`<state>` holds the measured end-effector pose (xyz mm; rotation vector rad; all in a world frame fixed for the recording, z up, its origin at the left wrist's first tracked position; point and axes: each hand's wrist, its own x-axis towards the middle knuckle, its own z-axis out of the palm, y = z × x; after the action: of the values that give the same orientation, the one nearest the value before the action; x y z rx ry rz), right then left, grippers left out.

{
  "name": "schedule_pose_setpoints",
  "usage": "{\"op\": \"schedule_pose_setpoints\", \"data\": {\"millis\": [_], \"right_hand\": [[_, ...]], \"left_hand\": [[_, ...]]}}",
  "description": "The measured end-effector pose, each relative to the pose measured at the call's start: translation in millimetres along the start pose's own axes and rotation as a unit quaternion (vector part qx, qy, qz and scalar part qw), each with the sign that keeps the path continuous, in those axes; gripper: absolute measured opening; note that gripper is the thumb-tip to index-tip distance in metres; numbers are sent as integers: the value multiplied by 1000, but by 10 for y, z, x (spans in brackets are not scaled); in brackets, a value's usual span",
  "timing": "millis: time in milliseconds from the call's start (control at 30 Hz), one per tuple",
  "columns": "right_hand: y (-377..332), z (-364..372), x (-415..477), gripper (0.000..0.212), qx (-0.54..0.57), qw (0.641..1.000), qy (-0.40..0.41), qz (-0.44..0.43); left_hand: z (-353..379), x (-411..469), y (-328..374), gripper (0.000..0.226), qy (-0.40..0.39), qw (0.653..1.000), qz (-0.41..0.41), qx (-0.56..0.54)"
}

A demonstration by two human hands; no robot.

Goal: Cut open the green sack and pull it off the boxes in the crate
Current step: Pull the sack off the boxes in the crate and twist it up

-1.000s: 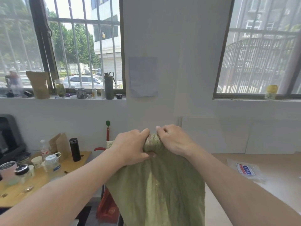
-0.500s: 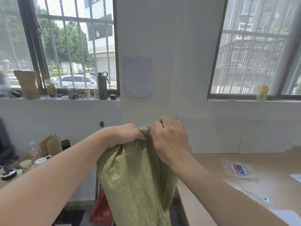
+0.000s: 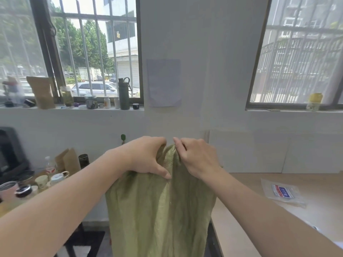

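Note:
The green sack [image 3: 159, 210] hangs in front of me, woven and crumpled, held up at chest height and running out of the frame at the bottom. My left hand [image 3: 148, 156] grips the bunched top edge from the left. My right hand [image 3: 196, 156] pinches the same edge from the right, the two hands almost touching. The crate and the boxes are out of view.
A wooden table [image 3: 278, 210] on the right carries a clear plastic packet [image 3: 282, 191]. A low table [image 3: 11, 204] on the left bears cups and bottles. The windowsill [image 3: 74, 108] holds jars and a dark flask [image 3: 124, 94]. A white wall stands straight ahead.
The sack has spread wider below my hands. My right hand has shifted from lying over the top edge to pinching it, and the view has swung back towards the left.

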<state>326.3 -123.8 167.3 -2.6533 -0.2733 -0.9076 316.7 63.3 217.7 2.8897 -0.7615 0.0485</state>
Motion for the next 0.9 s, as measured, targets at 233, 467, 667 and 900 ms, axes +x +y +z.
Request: {"op": "schedule_pose_setpoints", "data": {"millis": [233,467,667,900], "right_hand": [[126,26,130,65,152,975,-121,106],[151,-56,77,64,103,979,-161,68],[27,-86,-115,58,-147,985,37,-81],[56,-13,-189,55,-128,983,121,-55]], "left_hand": [[378,-69,24,67,101,975,19,198],[359,12,6,22,50,996,24,77],[307,239,-57,36,17,990,-92,-104],[115,235,2,24,-7,935,-83,-346]]}}
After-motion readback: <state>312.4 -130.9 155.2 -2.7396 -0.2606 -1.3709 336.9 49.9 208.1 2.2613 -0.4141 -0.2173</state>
